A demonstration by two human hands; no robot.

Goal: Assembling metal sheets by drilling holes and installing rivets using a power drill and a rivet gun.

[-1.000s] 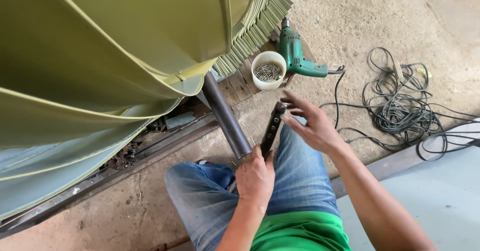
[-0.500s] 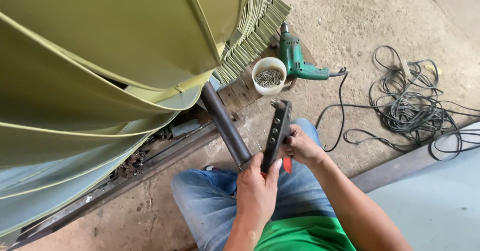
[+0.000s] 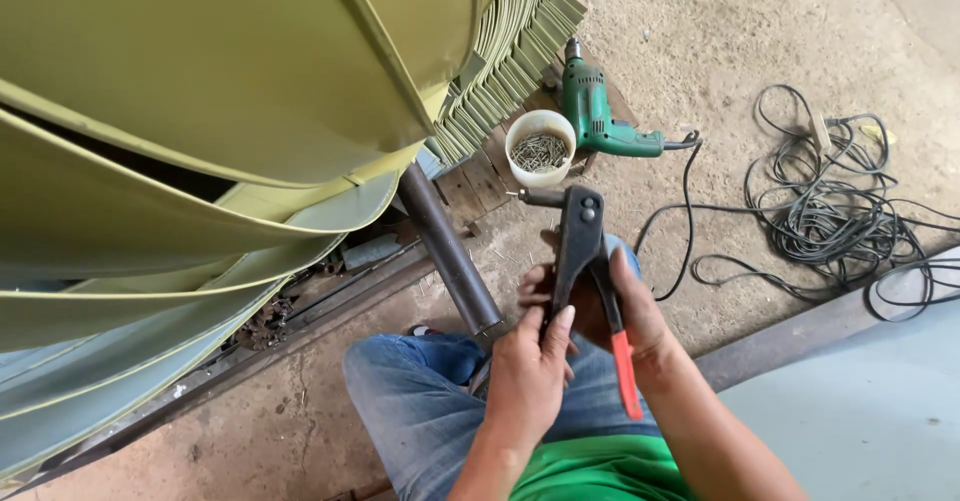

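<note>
A black hand riveter (image 3: 578, 233) with a red-tipped handle is held upright above my knees, its nose pointing left with a rivet in it. My left hand (image 3: 527, 373) wraps the lower handle from the left. My right hand (image 3: 632, 311) grips the other handle from the right. A white cup of rivets (image 3: 540, 149) stands on wooden boards just beyond the tool. A green electric drill (image 3: 598, 113) lies next to the cup.
Large curved olive-green sheet-metal panels (image 3: 200, 111) fill the left side, resting on a dark steel pipe (image 3: 450, 251). A tangle of black cable (image 3: 840, 211) lies on the concrete floor at right. A grey slab (image 3: 860, 411) sits at lower right.
The riveter has been lifted and turned upright, its head now showing. Both hands have closed around its handles, and the red handle tip has come into view.
</note>
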